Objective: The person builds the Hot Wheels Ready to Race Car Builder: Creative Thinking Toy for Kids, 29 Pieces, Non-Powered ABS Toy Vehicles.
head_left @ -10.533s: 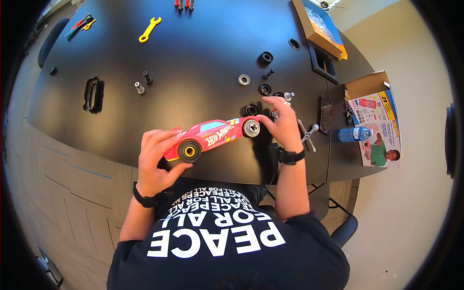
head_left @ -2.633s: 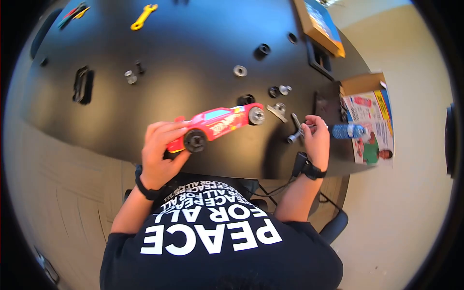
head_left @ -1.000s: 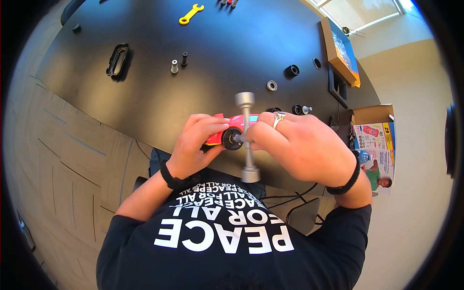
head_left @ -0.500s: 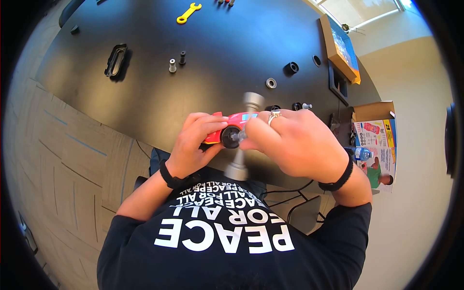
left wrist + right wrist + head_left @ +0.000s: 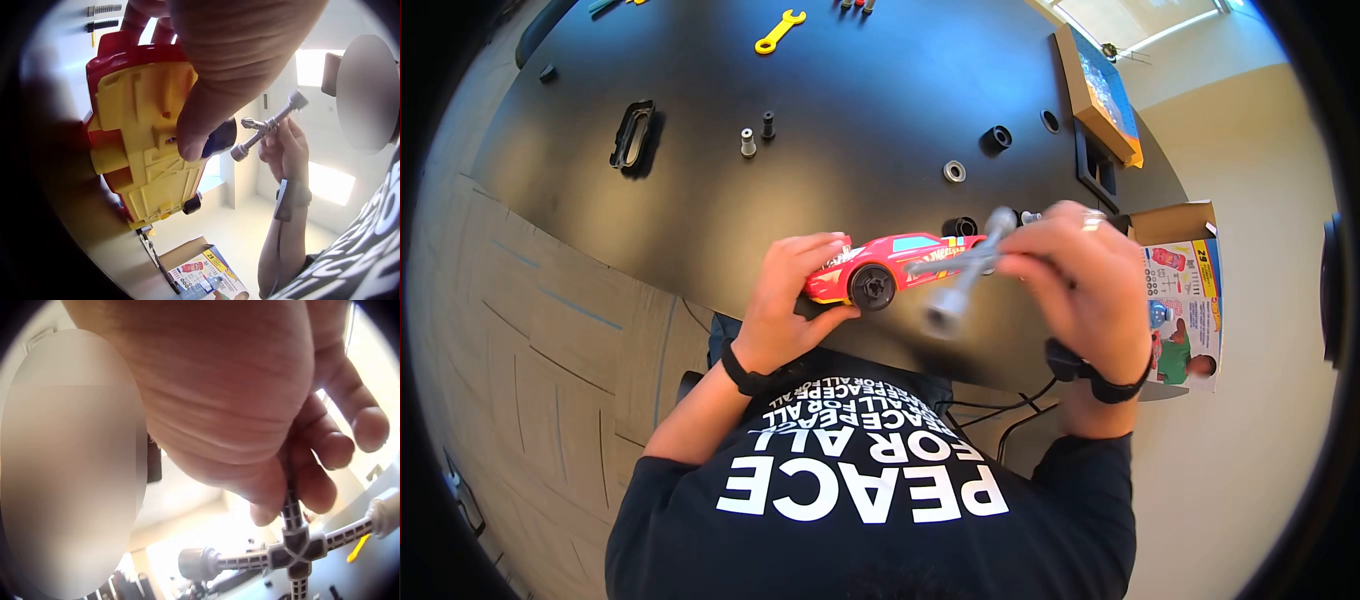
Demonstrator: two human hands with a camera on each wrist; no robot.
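Observation:
My left hand (image 5: 785, 285) grips a red toy car (image 5: 910, 255) by its rear end, with its side facing up toward the head camera. In the left wrist view, the thumb presses the car's yellow underside (image 5: 147, 125). A black rear wheel (image 5: 872, 287) sits on the near side. To the right of that wheel, my right hand (image 5: 1090, 285) pinches a grey cross-shaped lug wrench (image 5: 973, 265) by one arm. The wrench tip hangs apart from the wheel and overlaps the car's body in the head view. Fingers and thumb meet on the wrench arm (image 5: 292, 515) in the right wrist view.
On the dark table stand a grey peg (image 5: 748, 143) and a black peg (image 5: 768, 125). Beyond the car lie a silver ring (image 5: 954, 171) and black wheels (image 5: 997, 138). A yellow toy wrench (image 5: 780, 32) lies far back. A printed box (image 5: 1185, 290) and bottle stand at right.
The lug wrench lay on the table 10.5 seconds ago; the right hand then took it and turned it at the rear wheel. Now it has drawn back rightward, off the wheel. The left hand keeps its grip.

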